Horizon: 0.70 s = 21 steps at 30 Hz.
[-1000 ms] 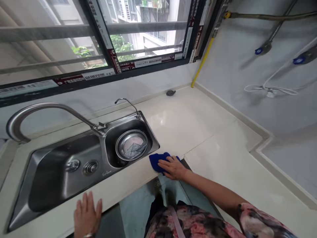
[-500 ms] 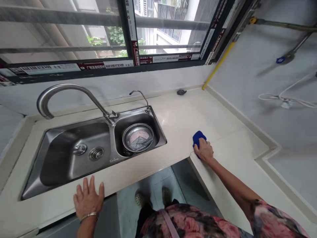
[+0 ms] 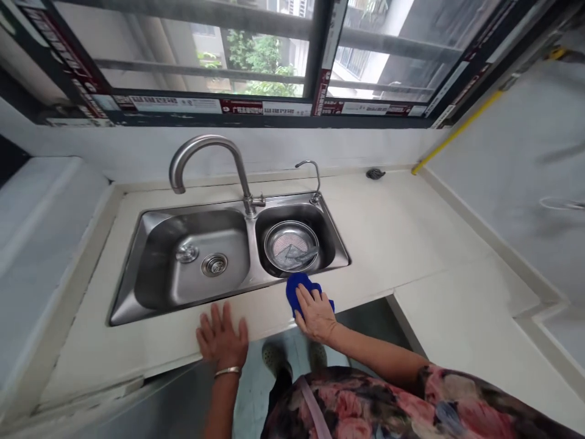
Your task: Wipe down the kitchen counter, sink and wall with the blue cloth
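A blue cloth [image 3: 298,291] lies on the front strip of the cream countertop [image 3: 365,286], just before the right basin. My right hand [image 3: 316,314] presses down on it, fingers over the fabric. My left hand [image 3: 223,338] rests flat at the counter's front edge, fingers spread and holding nothing. Behind both hands is a double stainless steel sink [image 3: 155,292]. Its right basin contains a round metal pan [image 3: 269,250] with a perforated bottom and a crumpled greyish piece [image 3: 297,259] that I cannot name.
A large curved faucet [image 3: 242,177] rises behind the sink, with a thin small tap [image 3: 317,177] at its right. A dark scrubber-like bundle [image 3: 375,174] lies near the back wall. A yellow pipe [image 3: 452,137] runs up the right corner. The window [image 3: 256,110] spans the back.
My right hand has slid the blue cloth leftward along the counter, from the right corner to in front of the right basin. The left hand stays flat on the front edge. The view has turned left.
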Tool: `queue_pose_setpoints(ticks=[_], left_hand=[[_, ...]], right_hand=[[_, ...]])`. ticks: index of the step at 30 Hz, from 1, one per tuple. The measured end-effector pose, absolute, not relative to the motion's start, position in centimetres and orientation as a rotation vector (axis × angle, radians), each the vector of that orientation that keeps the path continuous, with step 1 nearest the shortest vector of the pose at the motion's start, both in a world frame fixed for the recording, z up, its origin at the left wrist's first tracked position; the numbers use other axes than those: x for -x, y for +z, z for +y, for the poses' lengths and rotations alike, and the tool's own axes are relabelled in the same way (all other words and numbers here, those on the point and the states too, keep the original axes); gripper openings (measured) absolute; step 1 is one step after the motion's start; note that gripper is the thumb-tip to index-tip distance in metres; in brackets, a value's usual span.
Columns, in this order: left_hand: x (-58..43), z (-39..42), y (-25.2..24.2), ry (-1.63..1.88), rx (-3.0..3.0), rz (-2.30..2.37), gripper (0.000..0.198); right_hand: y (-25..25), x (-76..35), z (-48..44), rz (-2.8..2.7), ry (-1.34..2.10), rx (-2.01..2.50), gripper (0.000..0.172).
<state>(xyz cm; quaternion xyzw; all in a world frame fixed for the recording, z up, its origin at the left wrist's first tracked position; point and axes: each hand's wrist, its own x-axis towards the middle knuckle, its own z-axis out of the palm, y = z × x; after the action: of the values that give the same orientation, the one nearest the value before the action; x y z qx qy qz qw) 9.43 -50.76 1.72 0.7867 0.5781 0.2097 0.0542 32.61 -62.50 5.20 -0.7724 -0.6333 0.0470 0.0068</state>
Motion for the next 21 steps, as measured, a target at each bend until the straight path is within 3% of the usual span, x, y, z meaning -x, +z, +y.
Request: queue_pose_setpoints(ticks=[7, 12, 21], left_hand=[[-7.2, -51.0, -0.4, 0.758, -2.427, 1.621, 0.064], [-3.6, -51.4, -2.1, 0.814, -2.442, 1.577, 0.062], [0.1, -52.3, -2.3, 0.903, -2.349, 1.752, 0.06]], right_hand=[[5.6, -23.3, -56.1, -2.213, 0.224, 2.097, 0.072], [6.0, -19.5, -52.7, -2.343, 0.25, 1.841, 0.067], [6.0, -29.2, -59.6, -2.293, 0.253, 1.888, 0.059]])
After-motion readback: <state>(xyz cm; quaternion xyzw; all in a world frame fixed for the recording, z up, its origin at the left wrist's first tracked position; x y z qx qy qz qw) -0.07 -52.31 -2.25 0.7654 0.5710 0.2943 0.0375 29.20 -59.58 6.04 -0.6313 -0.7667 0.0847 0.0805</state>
